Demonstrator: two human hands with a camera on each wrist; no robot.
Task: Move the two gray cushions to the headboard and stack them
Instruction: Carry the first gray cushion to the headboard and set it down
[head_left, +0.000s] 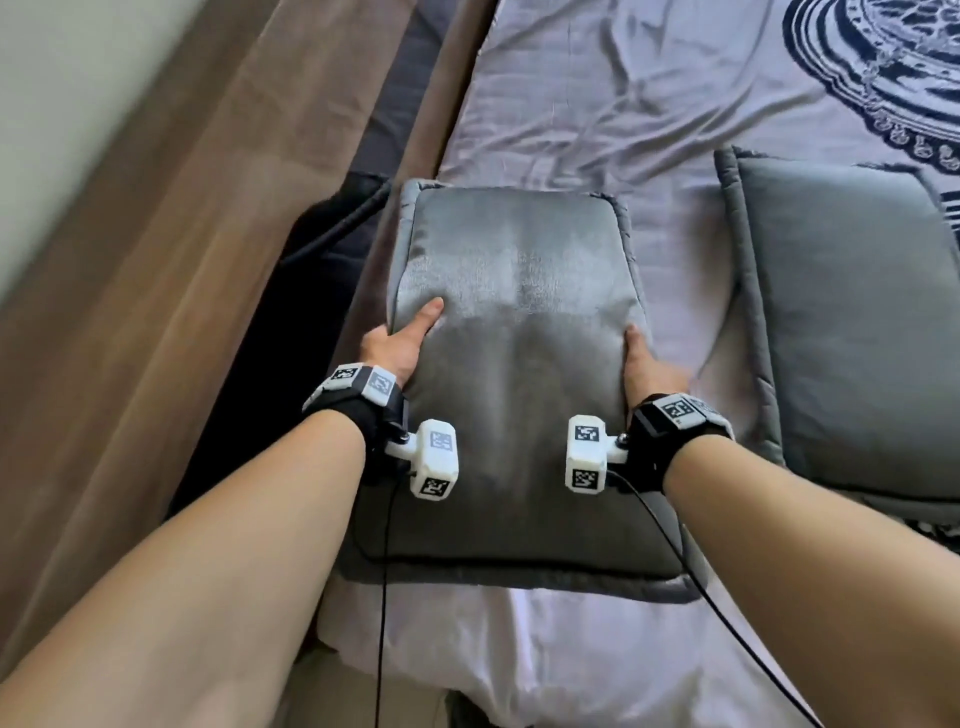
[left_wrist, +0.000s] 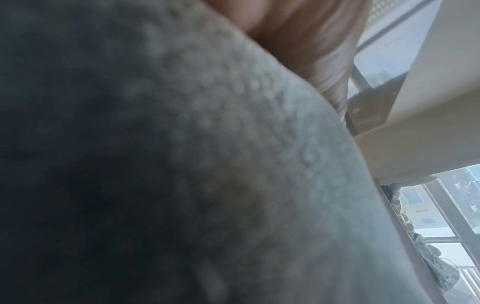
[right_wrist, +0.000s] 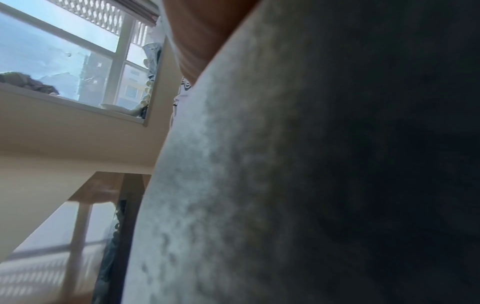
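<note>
The bed (head_left: 649, 104) is the biggest thing seen from the head view. It is covered by a pale purple sheet (head_left: 571, 130) with many wrinkles, and a dark blue round pattern (head_left: 883, 62) is printed on the sheet at the far right part of the bed. A brown curtain (head_left: 156, 260) hangs just beside the left side of the bed.

Two gray cushions are laid flat on the bed. The near gray cushion (head_left: 514, 338) is found at the left edge of the bed, and its near half is lifted a little off the sheet — a dark shadow is seen under it. The second gray cushion (head_left: 852, 312) is placed to the right of it on the bed, apart from it, with a strip of sheet between them.

The near gray cushion is held at both sides. The left hand (head_left: 400, 343) is wrapped round its left edge, with the thumb laid on top of the cloth and the fingers hidden under it. The right hand (head_left: 644, 369) is wrapped round its right edge in the same way, thumb on top. A black band with white marker blocks is worn on each wrist, and thin black wires hang down from them toward the near end of the bed.

In both wrist views most of the picture is filled by blurry gray cloth — a window (right_wrist: 64, 61) is seen behind it.
</note>
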